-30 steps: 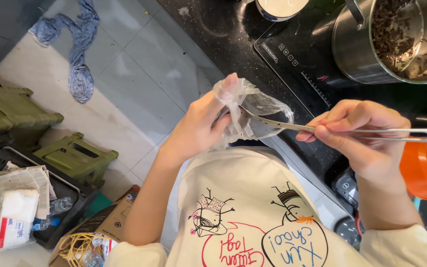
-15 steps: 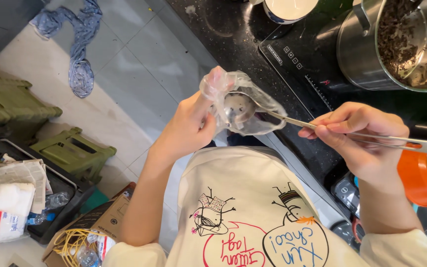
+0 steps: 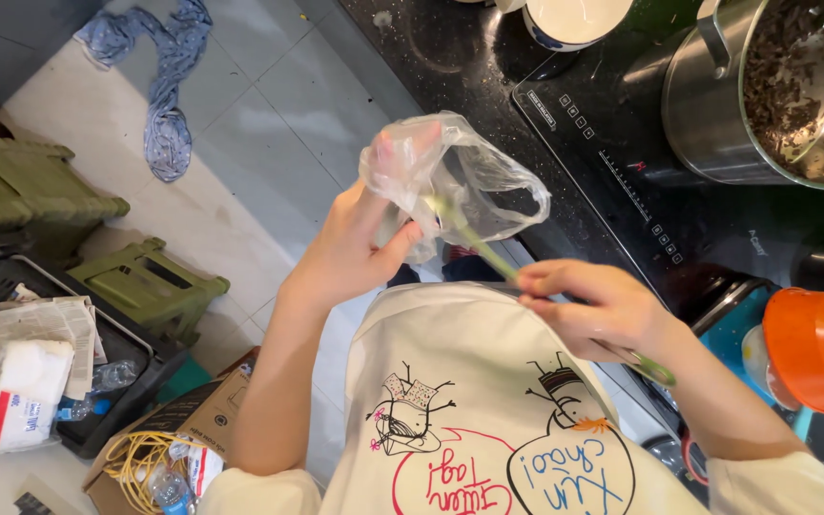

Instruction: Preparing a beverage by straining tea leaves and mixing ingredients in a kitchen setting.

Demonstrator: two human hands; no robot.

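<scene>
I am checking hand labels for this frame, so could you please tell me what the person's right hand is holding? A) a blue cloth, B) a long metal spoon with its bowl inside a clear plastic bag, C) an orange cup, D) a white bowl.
B: the right hand pinches the handle of the long spoon, whose bowl end reaches into the clear plastic bag held up by the left hand.

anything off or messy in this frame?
Mostly the floor: a blue cloth lies crumpled on the tiles instead of hung up. Dark specks dot the tiles beside the black counter. At the hands nothing looks spilled: the left hand holds a clear plastic bag, and the right hand has a spoon in it.
</scene>
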